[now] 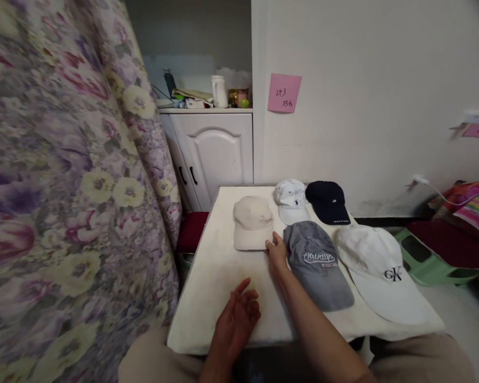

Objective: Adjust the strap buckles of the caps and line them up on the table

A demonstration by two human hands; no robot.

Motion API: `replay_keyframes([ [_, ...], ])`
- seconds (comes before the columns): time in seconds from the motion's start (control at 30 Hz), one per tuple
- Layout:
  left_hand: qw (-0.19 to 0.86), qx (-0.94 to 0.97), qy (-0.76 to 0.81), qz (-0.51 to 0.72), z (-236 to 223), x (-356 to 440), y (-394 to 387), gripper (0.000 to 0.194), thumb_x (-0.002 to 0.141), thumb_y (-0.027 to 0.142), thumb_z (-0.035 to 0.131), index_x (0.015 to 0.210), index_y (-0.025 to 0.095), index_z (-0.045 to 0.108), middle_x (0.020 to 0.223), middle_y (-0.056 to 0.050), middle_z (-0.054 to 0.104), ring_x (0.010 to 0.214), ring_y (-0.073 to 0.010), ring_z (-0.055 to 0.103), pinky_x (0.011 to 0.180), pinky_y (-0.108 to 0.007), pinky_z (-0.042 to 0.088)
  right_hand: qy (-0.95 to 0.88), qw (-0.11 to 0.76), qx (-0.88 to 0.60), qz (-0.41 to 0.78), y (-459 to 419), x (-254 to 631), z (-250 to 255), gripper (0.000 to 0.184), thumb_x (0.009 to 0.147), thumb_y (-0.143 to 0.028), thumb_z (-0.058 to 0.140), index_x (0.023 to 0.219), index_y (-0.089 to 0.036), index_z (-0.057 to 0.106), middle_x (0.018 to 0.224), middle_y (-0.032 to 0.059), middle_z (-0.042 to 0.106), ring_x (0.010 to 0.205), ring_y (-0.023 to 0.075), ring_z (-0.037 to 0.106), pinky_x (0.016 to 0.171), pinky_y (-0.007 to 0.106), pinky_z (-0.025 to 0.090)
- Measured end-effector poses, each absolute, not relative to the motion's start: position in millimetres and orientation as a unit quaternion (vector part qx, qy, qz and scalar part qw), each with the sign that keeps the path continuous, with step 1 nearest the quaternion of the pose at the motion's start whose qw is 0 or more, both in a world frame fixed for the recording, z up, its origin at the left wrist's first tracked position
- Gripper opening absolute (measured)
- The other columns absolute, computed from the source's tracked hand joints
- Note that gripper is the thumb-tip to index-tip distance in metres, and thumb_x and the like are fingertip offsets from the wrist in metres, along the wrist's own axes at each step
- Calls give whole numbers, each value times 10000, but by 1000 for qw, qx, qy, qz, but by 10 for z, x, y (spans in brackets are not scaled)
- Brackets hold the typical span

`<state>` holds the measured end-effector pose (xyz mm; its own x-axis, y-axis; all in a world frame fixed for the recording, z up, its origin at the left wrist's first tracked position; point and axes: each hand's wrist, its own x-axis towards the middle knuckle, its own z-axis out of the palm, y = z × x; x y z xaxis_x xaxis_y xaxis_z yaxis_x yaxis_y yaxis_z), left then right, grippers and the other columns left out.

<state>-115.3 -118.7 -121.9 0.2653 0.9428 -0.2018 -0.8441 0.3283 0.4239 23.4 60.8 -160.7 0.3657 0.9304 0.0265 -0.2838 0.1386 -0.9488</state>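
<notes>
A beige baseball cap (252, 221) with a small dark emblem sits upright on the cream-topped table, brim toward me. My right hand (278, 256) reaches to the right corner of its brim, the thumb over the edge and the fingers closed beside it. My left hand (241, 311) hovers over the near part of the table, palm turned inward, fingers apart and loosely bent, holding nothing. Just right of my right hand lies a grey baseball cap (317, 266) with white lettering, partly behind my forearm.
On the table (203, 298) are also a white cap (291, 199), a navy cap (326, 201) and a large white CK cap (377, 266). A floral curtain (83, 186) hangs at left. Behind stand a cabinet (219, 154) and a wall; a green stool (435, 266) is at right.
</notes>
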Motion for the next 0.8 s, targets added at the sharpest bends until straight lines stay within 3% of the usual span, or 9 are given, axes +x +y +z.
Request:
replay_keyframes([
  [0.2, 781, 113, 229, 569, -1199, -1150, -1208, 300, 961, 287, 596, 1232, 166, 641, 986, -98, 744, 784, -177, 706, 754, -320, 573, -301, 658, -521, 454, 408, 219, -1464, 631, 671, -247, 608, 1291, -130, 601, 1384, 185, 552, 1001, 286, 673, 611, 314, 609],
  [0.43, 734, 53, 325, 594, -1045, -1131, -849, 270, 1005, 125, 410, 1169, 103, 623, 1097, -172, 725, 852, -209, 738, 738, -314, 604, -331, 656, -509, 448, -42, 257, -1397, 541, 722, -280, 638, 1244, -143, 600, 1368, 181, 515, 962, 243, 667, 662, 311, 620],
  [0.63, 697, 13, 354, 624, -972, -945, -182, 233, 998, 77, 408, 1099, 92, 617, 1064, -157, 702, 962, -196, 713, 797, -284, 591, -363, 663, -477, 448, -402, 341, -1438, 399, 757, -275, 615, 1140, -164, 624, 1029, 109, 671, 838, 210, 699, 655, 316, 607],
  [0.7, 695, -2, 366, 619, -973, -877, -4, 204, 991, 168, 507, 1158, 113, 610, 1122, -125, 675, 964, -205, 690, 794, -338, 592, -369, 659, -472, 455, -416, 360, -1441, 365, 771, -264, 595, 1118, -156, 617, 879, 75, 697, 722, 187, 697, 637, 315, 595],
  [0.8, 689, -23, 389, 611, -965, -804, 180, 333, 949, 310, 612, 1245, 159, 586, 1226, -100, 625, 1007, -233, 652, 832, -431, 575, -378, 650, -468, 465, -392, 375, -1426, 339, 778, -241, 577, 1102, -146, 613, 760, 44, 712, 603, 162, 672, 604, 296, 571],
])
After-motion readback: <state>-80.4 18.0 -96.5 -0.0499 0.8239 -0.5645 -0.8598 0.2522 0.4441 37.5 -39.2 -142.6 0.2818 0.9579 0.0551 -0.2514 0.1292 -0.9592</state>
